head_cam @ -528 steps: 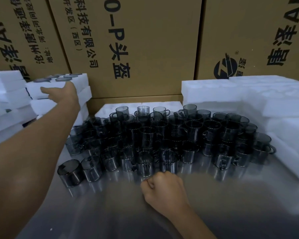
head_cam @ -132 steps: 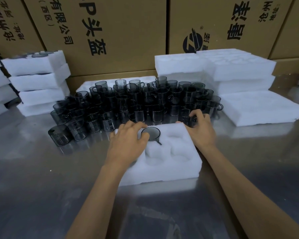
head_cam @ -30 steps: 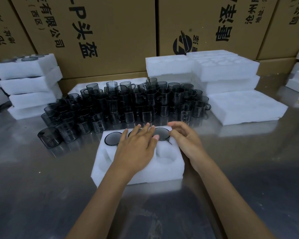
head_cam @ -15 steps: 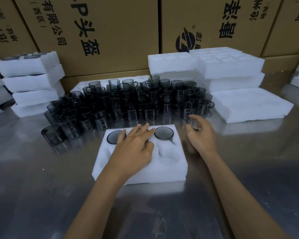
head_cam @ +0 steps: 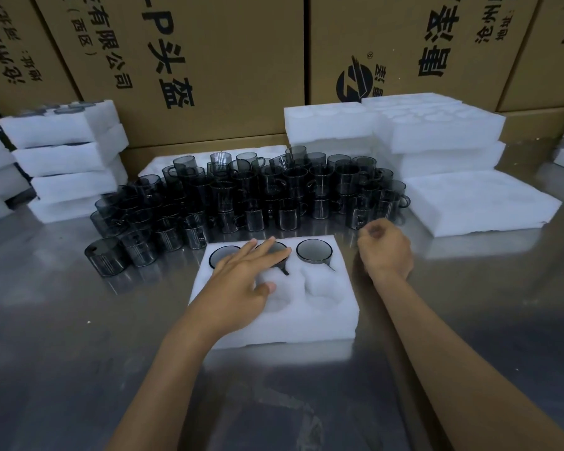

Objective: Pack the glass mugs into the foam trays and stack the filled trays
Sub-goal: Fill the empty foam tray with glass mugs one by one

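Reflective steel table (head_cam: 62,336), brown printed cartons (head_cam: 209,60) behind; smoky glass mugs (head_cam: 258,196) crowd far edge; left hand (head_cam: 241,284) flat on white foam tray (head_cam: 306,320), right hand (head_cam: 385,252) loosely curled, empty.

Dim, glare on steel table (head_cam: 79,320), edges warped

On the desk (head_cam: 79,353), a foam tray (head_cam: 306,320) lies nearest, three mugs (head_cam: 314,250) in its far row. Behind it crowd loose mugs (head_cam: 258,193); tray stacks (head_cam: 66,161) flank them, cartons (head_cam: 225,60) behind.

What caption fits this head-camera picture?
Left hand flat on a foam tray with three mugs seated; right hand empty near loose glass mugs.
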`<state>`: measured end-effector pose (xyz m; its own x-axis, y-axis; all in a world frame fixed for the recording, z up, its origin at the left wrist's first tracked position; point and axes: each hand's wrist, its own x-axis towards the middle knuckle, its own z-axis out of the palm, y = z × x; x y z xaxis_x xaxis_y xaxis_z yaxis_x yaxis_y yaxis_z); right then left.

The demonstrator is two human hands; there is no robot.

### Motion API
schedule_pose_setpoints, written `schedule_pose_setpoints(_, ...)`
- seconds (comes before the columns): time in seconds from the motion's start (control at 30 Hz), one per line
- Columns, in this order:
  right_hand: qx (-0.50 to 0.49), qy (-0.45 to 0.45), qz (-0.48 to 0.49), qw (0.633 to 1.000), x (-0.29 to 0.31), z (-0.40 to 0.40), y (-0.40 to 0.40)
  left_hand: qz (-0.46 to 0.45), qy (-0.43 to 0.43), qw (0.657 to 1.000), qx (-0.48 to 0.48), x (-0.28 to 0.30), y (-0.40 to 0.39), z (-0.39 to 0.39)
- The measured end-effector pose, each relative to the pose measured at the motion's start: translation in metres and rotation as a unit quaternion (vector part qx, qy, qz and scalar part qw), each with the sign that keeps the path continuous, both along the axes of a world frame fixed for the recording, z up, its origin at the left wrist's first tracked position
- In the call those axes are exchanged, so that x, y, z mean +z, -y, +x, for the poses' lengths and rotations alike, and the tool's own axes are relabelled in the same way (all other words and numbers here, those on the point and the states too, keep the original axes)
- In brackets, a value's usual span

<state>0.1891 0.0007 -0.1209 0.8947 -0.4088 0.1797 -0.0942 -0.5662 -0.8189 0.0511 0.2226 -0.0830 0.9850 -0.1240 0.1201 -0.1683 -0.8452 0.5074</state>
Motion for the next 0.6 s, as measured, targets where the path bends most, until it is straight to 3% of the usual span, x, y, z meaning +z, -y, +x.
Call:
schedule_pose_setpoints(0.2,-0.009,-0.028,-0.004,1.0,0.006,0.002,-0.005,-0.102,0.019,0.994,0.045,-0.004,-0.006,0.019)
schedule_pose_setpoints(0.33,-0.034,-0.045,-0.006,0.998,0.011,0.007,-0.004,-0.117,0.025,0.991,0.052,-0.003,-0.005,0.024)
schedule_pose_setpoints(0.6,-0.02,0.046,0.096,0.994,-0.004,-0.01,0.008,-0.149,0.025,0.987,0.055,-0.003,-0.01,0.034)
